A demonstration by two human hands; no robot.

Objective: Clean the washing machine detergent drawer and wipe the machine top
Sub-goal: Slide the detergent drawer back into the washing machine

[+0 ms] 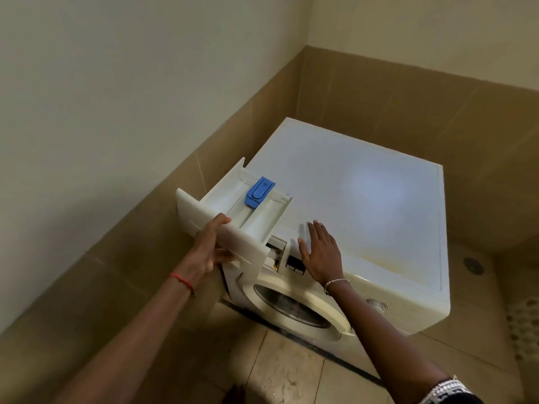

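Note:
A white front-loading washing machine (408,298) stands in a tiled corner. Its white detergent drawer (233,211), with a blue insert (259,192) in the middle compartment, is out of its slot and tilted above the machine's front left corner. My left hand (210,246) grips the drawer's front panel, thumb on top and fingers underneath. My right hand (319,249) lies flat with straight fingers on the front edge of the machine top (364,199), just right of the empty drawer slot (275,255). The top looks pale and slightly stained near the front.
Brown tiled walls close in on the left and behind the machine. The round door (294,304) faces the tiled floor (285,365). A floor drain (473,265) sits at the right, beside a pebbled floor area.

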